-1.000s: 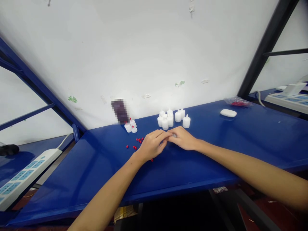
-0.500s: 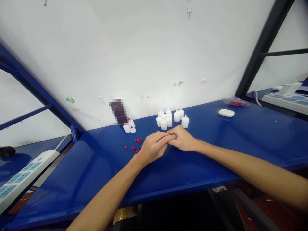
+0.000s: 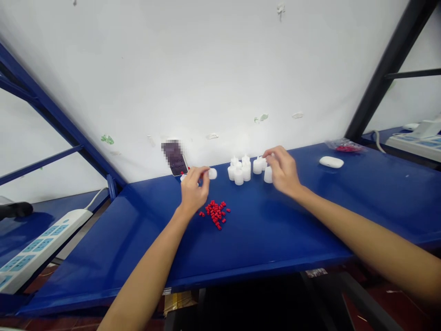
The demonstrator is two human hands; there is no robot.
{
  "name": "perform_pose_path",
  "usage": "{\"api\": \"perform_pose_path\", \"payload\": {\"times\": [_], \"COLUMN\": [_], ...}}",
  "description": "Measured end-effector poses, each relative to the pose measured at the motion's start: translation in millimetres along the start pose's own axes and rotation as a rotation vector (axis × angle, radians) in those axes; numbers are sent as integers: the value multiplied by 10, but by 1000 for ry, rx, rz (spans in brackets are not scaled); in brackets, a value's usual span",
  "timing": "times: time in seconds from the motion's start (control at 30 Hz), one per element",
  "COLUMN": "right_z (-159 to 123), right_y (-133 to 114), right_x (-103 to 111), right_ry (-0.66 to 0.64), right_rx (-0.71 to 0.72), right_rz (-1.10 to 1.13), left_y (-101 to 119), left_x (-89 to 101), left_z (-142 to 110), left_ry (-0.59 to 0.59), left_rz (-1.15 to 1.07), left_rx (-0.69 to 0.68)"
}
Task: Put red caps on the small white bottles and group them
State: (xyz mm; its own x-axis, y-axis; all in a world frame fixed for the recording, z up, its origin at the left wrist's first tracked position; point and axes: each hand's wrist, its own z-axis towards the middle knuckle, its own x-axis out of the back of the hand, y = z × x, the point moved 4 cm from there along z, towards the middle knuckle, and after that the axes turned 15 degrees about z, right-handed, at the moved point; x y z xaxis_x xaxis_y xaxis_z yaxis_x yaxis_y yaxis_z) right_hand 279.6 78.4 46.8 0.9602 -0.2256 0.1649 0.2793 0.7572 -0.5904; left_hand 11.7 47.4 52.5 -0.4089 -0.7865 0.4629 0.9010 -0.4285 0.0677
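Note:
My left hand (image 3: pixel 195 188) is closed in a pinch on a small white bottle (image 3: pixel 212 174), held sideways above the blue table with its base to the right. Its nozzle end is hidden by my fingers. My right hand (image 3: pixel 281 171) hovers with curled, parted fingers over a squat white bottle (image 3: pixel 268 175) standing on the table; whether the fingertips touch it is hard to see. Several more white nozzle bottles (image 3: pixel 239 175) stand upright between my hands. Just right of my left wrist lies a pile of red caps (image 3: pixel 216 212). Red-capped bottles are partly hidden behind my left hand.
A phone (image 3: pixel 176 158) leans on the wall behind my left hand. To the right on the blue table (image 3: pixel 262 243) lie a white rounded case (image 3: pixel 331 162) and a clear bag with red pieces (image 3: pixel 346 146). A power strip (image 3: pixel 44 248) is at left.
My hands, together before, have moved apart: the left toward the phone, now showing a white bottle, the right up to the standing bottles. The pile of red caps has come into sight.

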Motion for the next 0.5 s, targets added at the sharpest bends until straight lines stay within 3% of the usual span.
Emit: {"api": "perform_pose_path", "payload": {"times": [0.07, 0.2, 0.5], "right_z": [62, 100, 49], "right_y": [115, 310, 445], "right_x": [77, 104, -57], "right_ry": [53, 14, -117], "right_rx": [-2, -75, -252], "right_rz": [-33, 1, 157], "left_y": [-252, -592, -711], "left_x": [-28, -62, -134], "left_z": [6, -9, -41], "left_ry": [-55, -122, -230], "left_rz": [106, 262, 309], "left_rx": [56, 137, 176]}}
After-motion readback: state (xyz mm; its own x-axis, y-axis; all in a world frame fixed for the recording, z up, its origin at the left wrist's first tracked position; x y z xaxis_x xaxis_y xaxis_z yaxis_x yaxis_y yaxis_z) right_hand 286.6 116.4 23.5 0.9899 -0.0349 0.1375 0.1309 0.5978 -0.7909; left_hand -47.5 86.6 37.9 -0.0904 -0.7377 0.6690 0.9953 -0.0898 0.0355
